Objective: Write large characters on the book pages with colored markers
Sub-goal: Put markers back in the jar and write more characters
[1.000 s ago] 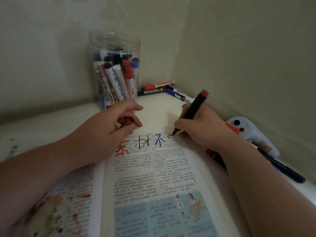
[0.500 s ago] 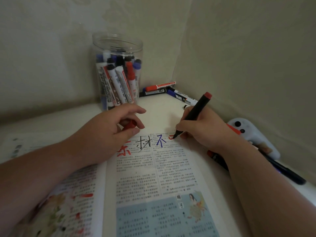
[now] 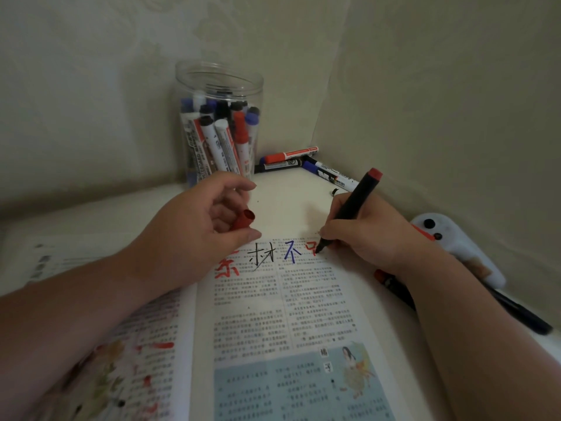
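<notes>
right hand (image 3: 375,238) grips marker (image 3: 355,205), tip on book (image 3: 273,314); left hand (image 3: 194,235) holds cap (image 3: 243,221); jar (image 3: 185,86), loose markers (image 3: 288,154) behind

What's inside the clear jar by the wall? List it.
The clear jar holds whiteboard markers standing on end, capped black, blue and red. The left hand covers part of its base; their count is unclear.

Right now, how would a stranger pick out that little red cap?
Find the open printed book. At its top edge, the left hand curls round a short red plastic marker cap. Unlike the markers in the clear plastic jar behind, it is a hollow stub with no pen attached.
</notes>
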